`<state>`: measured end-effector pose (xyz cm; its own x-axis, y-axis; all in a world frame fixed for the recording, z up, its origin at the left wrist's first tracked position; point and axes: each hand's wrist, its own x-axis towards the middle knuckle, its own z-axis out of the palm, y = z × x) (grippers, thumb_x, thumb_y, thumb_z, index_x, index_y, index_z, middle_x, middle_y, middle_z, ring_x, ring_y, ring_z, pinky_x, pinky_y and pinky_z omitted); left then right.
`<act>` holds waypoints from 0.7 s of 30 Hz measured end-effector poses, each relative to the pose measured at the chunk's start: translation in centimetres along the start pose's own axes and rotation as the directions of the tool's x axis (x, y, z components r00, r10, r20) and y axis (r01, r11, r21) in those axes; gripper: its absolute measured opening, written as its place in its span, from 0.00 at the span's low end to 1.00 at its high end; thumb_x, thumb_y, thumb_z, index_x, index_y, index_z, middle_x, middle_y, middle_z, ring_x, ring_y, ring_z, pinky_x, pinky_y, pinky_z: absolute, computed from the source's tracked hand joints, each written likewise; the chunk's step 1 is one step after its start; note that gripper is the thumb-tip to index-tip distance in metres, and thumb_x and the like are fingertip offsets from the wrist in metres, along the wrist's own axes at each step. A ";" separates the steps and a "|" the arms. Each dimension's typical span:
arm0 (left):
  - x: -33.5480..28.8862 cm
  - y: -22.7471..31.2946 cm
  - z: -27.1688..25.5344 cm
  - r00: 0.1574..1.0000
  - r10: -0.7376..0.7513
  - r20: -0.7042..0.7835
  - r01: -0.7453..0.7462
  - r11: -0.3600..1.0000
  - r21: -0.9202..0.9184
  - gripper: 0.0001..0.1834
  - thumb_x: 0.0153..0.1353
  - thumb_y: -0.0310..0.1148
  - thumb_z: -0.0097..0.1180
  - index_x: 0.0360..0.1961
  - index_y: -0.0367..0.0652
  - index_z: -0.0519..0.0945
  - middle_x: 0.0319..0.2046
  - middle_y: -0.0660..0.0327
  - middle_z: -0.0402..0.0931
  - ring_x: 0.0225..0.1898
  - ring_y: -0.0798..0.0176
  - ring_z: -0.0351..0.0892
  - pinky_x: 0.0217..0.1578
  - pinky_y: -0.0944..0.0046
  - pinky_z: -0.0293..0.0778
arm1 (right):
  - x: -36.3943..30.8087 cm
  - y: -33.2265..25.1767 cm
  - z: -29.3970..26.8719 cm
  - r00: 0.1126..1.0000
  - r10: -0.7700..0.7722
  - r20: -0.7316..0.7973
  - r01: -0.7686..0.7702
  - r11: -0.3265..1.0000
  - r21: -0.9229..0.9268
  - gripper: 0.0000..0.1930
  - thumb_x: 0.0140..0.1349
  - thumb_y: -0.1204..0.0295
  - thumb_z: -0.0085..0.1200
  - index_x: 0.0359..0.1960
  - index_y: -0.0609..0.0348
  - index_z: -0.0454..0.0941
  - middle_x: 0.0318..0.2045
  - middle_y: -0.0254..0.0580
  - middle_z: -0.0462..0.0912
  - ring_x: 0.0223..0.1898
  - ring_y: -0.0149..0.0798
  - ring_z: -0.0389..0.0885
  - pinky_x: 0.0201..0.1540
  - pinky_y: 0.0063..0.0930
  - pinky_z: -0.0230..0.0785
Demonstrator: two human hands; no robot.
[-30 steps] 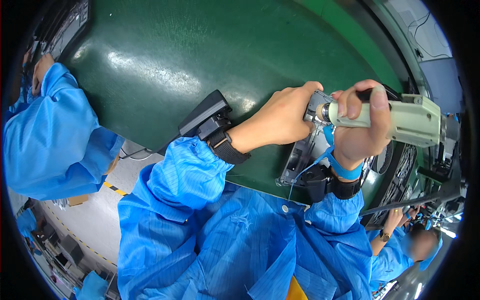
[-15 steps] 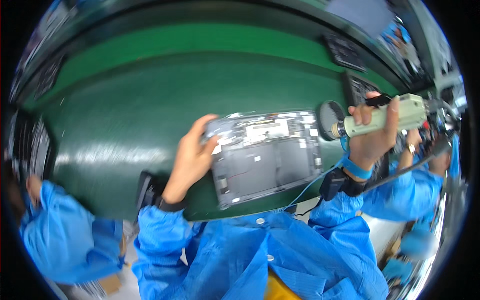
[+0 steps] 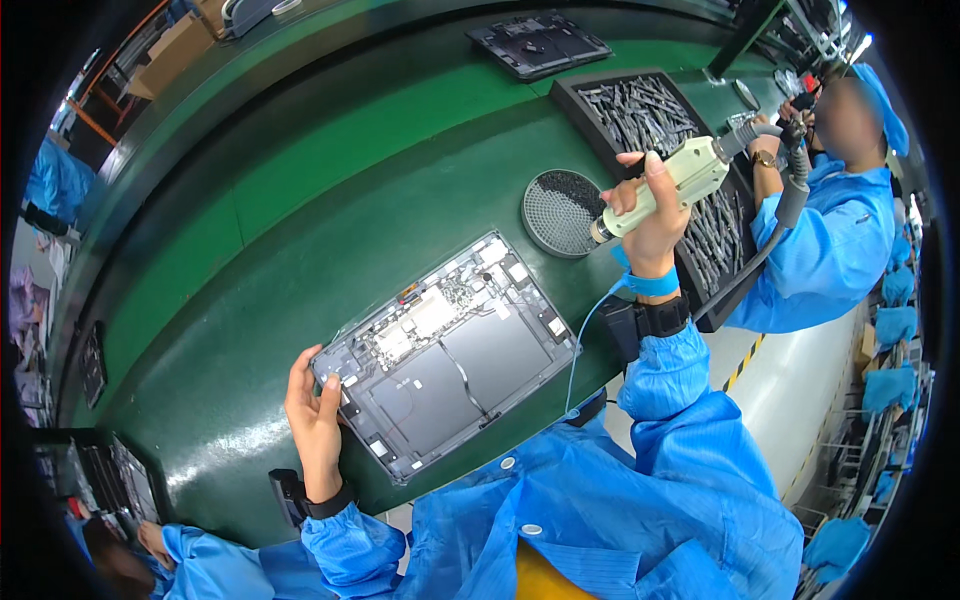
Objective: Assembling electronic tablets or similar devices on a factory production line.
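Now the opened laptop base (image 3: 445, 355) lies flat on the green desk (image 3: 300, 190), lower than half a second ago. Left hand (image 3: 315, 420) rests at its left edge, fingers loosely spread, thumb touching the corner. Right hand (image 3: 650, 225) has lifted clear of the base, grip clamped on the pale electric screwdriver (image 3: 665, 185), beside the round screw tray (image 3: 562, 212).

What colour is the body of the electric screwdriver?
Pale green electric screwdriver, gripped by the right hand; head view.
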<state>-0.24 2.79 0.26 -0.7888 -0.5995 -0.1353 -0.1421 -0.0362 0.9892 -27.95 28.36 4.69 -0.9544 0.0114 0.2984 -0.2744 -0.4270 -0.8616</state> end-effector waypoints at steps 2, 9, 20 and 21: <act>0.2 0.1 0.1 1.000 -0.015 -0.018 0.016 0.999 0.037 0.21 0.59 0.19 0.46 0.56 0.34 0.64 0.45 0.58 0.71 0.39 0.73 0.69 0.37 0.76 0.65 | -0.2 0.4 -0.1 1.000 0.003 -0.007 -0.003 1.000 0.006 0.12 0.56 0.68 0.55 0.29 0.68 0.74 0.12 0.37 0.70 0.11 0.28 0.67 0.20 0.26 0.70; -0.1 0.4 0.5 0.999 -0.018 -0.030 0.020 0.999 0.043 0.22 0.59 0.21 0.47 0.56 0.34 0.64 0.45 0.59 0.71 0.33 0.77 0.67 0.32 0.78 0.62 | -0.3 0.7 0.1 1.000 0.008 0.012 -0.006 0.988 -0.154 0.16 0.58 0.63 0.52 0.30 0.69 0.72 0.10 0.35 0.66 0.13 0.29 0.67 0.24 0.27 0.69; -0.1 0.2 0.2 1.000 -0.013 -0.027 0.014 0.999 0.040 0.23 0.59 0.21 0.48 0.57 0.35 0.63 0.45 0.59 0.71 0.35 0.76 0.68 0.32 0.77 0.64 | -0.7 0.8 0.2 1.000 0.003 0.016 -0.002 0.998 -0.056 0.13 0.55 0.67 0.57 0.29 0.68 0.74 0.14 0.38 0.72 0.12 0.27 0.68 0.20 0.25 0.71; -0.4 0.4 -0.1 0.998 -0.023 -0.055 0.025 0.999 0.036 0.23 0.59 0.21 0.48 0.57 0.35 0.63 0.45 0.59 0.71 0.35 0.76 0.68 0.32 0.77 0.64 | -0.7 1.0 0.6 0.999 -0.028 0.022 0.030 0.997 -0.069 0.13 0.56 0.67 0.56 0.30 0.69 0.75 0.13 0.37 0.71 0.12 0.27 0.68 0.21 0.25 0.71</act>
<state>0.09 2.93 0.76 -0.7515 -0.6413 -0.1546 -0.1834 -0.0221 0.9828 -27.52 27.41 3.90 -0.9434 0.0032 0.3315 -0.3101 -0.3627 -0.8788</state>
